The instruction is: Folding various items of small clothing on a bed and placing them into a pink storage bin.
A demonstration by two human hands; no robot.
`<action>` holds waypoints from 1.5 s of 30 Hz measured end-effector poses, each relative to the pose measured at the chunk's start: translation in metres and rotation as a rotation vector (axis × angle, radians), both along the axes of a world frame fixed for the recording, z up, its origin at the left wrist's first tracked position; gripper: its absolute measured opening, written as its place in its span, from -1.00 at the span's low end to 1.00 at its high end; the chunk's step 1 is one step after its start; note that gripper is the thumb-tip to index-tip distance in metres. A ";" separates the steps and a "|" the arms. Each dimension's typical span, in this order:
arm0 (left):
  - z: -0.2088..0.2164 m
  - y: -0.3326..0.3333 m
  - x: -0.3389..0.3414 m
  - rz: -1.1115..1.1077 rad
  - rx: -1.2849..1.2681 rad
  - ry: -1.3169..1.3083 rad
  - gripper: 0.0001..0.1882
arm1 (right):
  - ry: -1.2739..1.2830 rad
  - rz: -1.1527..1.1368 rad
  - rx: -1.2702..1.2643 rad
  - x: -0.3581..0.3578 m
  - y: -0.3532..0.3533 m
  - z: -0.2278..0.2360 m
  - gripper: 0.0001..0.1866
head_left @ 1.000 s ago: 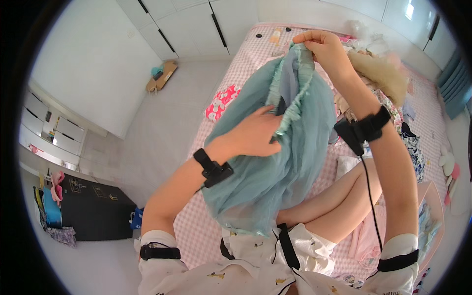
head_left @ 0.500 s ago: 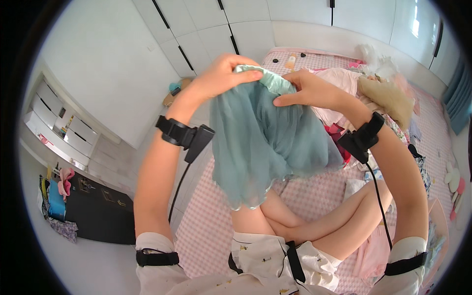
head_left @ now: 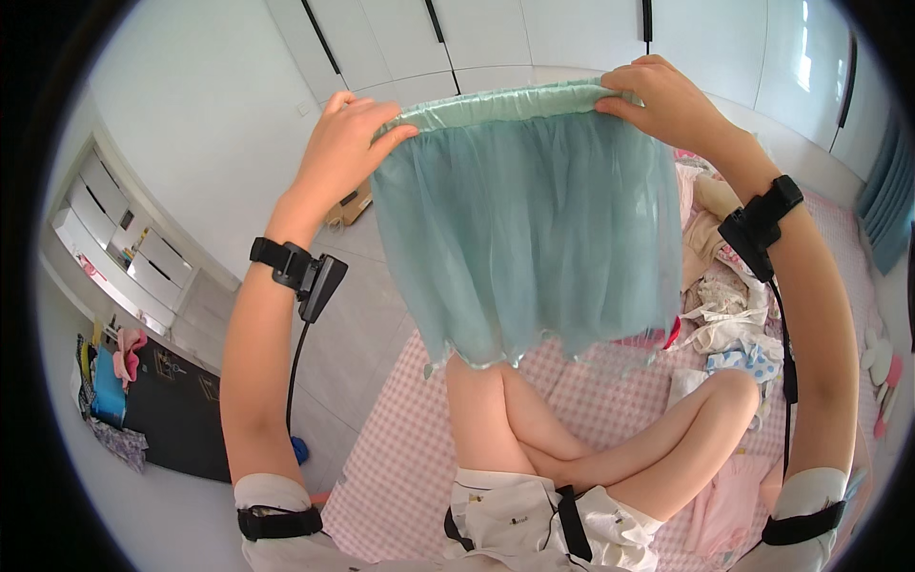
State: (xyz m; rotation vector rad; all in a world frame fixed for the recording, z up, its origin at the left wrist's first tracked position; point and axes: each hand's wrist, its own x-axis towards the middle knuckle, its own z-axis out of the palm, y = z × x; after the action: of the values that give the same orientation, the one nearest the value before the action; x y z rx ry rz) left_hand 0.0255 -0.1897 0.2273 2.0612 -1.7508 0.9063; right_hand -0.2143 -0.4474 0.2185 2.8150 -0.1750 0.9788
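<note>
Holding the skirt [head_left: 534, 229] aloft over the bed [head_left: 391, 477], the left hand [head_left: 355, 138] and right hand [head_left: 658, 100] each pinch one end of its waistband [head_left: 505, 107] between thumb and fingers. Judged from its even hang, spreading appears complete: the waistband runs nearly straight and the hem falls free above the crossed legs [head_left: 562, 448]; the skirt is unfolded and not yet set down. On the checked pink-and-white bed, a loose clothes pile [head_left: 720, 305] lies to the right, a pink garment [head_left: 729, 505] nearer the body. White cabinets [head_left: 572, 33] line the far wall; a blue curtain [head_left: 886, 205] hangs at right, and pale floor [head_left: 334, 324] shows at left.
</note>
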 end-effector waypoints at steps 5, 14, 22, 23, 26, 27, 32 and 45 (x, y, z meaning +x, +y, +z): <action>-0.002 -0.003 0.008 0.028 -0.051 -0.171 -0.80 | -0.070 0.025 -0.072 0.003 0.009 0.003 -0.84; -0.019 -0.011 0.016 0.131 -0.023 -0.162 -0.82 | 0.325 0.141 -0.211 0.016 0.084 0.009 -0.95; -0.027 -0.019 -0.010 0.144 0.167 0.085 -0.74 | 0.343 0.116 -0.152 0.033 0.112 -0.002 -0.87; -0.028 -0.019 -0.011 0.139 0.182 0.074 -0.73 | 0.346 0.115 -0.148 0.033 0.110 -0.004 -0.87; -0.034 -0.019 -0.010 0.093 0.174 0.073 -0.73 | 0.435 0.025 -0.065 0.030 0.095 -0.010 -0.81; -0.036 -0.020 -0.009 0.091 0.178 0.078 -0.73 | 0.405 0.010 -0.045 0.029 0.088 -0.012 -0.79; -0.043 -0.027 -0.009 0.049 0.217 0.046 -0.74 | 0.351 -0.045 0.020 0.027 0.061 -0.025 -0.79; -0.027 -0.035 -0.040 0.163 -0.116 -0.174 -0.57 | -0.146 -0.204 -0.316 -0.014 0.056 -0.027 -0.74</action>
State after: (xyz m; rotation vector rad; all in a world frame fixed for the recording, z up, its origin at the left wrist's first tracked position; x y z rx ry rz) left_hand -0.0140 -0.2250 0.2003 2.1284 -1.5862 1.2384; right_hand -0.2280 -0.3911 0.1913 2.3905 -0.2906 1.0592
